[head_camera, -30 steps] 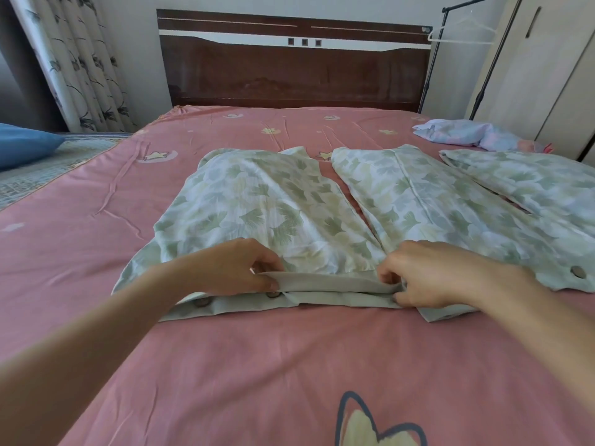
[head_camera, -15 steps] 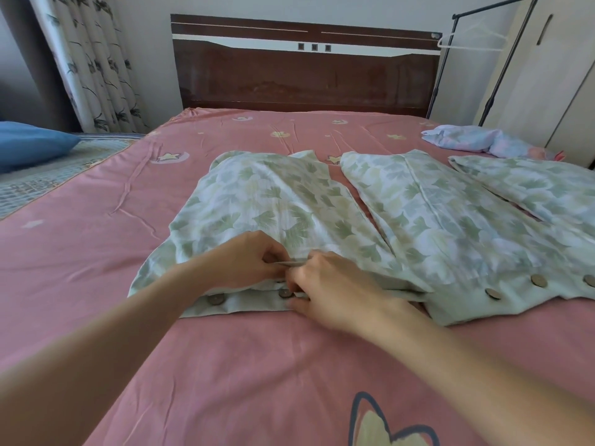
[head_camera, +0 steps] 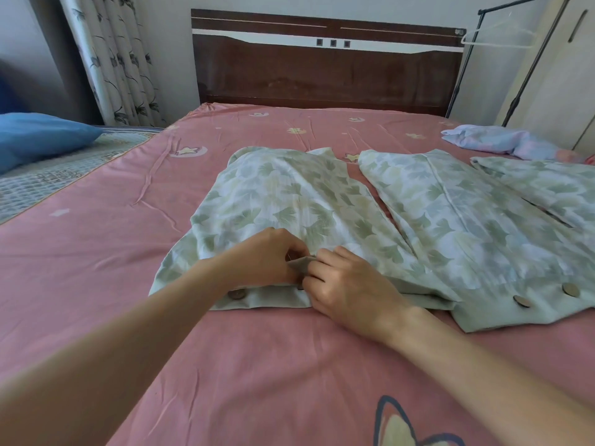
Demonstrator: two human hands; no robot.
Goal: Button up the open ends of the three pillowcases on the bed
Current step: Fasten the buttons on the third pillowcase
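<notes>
Three leaf-print green pillowcases lie side by side on the pink bed [head_camera: 96, 259]. Over the near, open end of the left pillowcase [head_camera: 283, 194], my left hand [head_camera: 260, 259] and my right hand [head_camera: 347, 284] meet and together pinch its grey-green flap, lifting a fold of it. A brown button [head_camera: 236, 294] shows on the hem just below my left wrist. The middle pillowcase [head_camera: 457, 220] has two brown buttons [head_camera: 521, 300] visible on its near hem. Only part of the right pillowcase [head_camera: 547, 185] is in view at the frame's edge.
A crumpled pale blue and pink cloth [head_camera: 502, 143] lies at the bed's far right. The dark wooden headboard [head_camera: 325, 69] stands behind. A blue pillow [head_camera: 38, 136] lies on another bed to the left, beside a patterned curtain [head_camera: 112, 59]. A clothes rack and wardrobe stand at right.
My right hand slid left along the flap from the pillowcase's right corner to meet my left hand near the middle button. The camera view shifted slightly left.
</notes>
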